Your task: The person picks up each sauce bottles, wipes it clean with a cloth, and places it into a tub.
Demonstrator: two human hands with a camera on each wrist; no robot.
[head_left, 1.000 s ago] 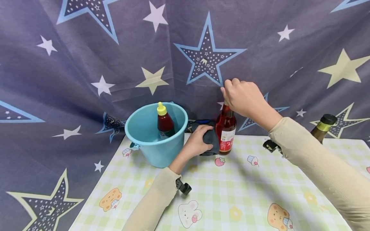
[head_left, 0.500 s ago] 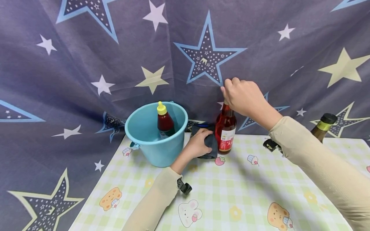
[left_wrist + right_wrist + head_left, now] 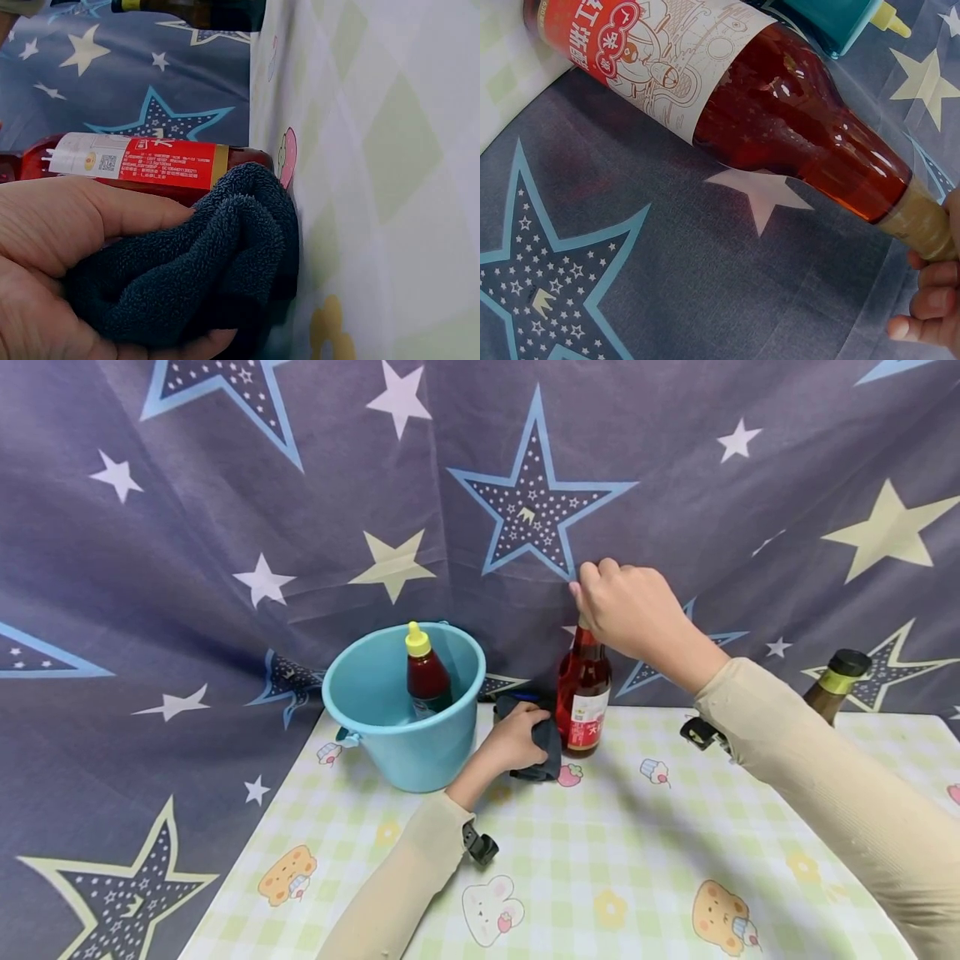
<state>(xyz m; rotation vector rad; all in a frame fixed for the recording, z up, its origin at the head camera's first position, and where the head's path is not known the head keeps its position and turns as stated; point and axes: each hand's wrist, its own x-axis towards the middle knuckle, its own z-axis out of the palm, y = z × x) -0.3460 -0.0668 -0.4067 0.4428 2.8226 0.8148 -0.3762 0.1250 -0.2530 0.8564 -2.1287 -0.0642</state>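
A checked tablecloth [image 3: 570,843] bears a blue bucket [image 3: 408,756], a red bottle [image 3: 583,685] and a black-capped bottle [image 3: 834,685].

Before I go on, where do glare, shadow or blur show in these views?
Head: a soft shadow crosses the tablecloth from near the red bottle toward lower right; right wrist: small bright reflections on the bottle's glass shoulder; left wrist: the dark cloth's lower folds sink nearly to black, and the tablecloth's print looks soft.

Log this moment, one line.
left hand: grips bunched dark terry cloth; right hand: grips tall red glass bottle; blue plastic bucket: holds yellow-capped red squeeze bottle
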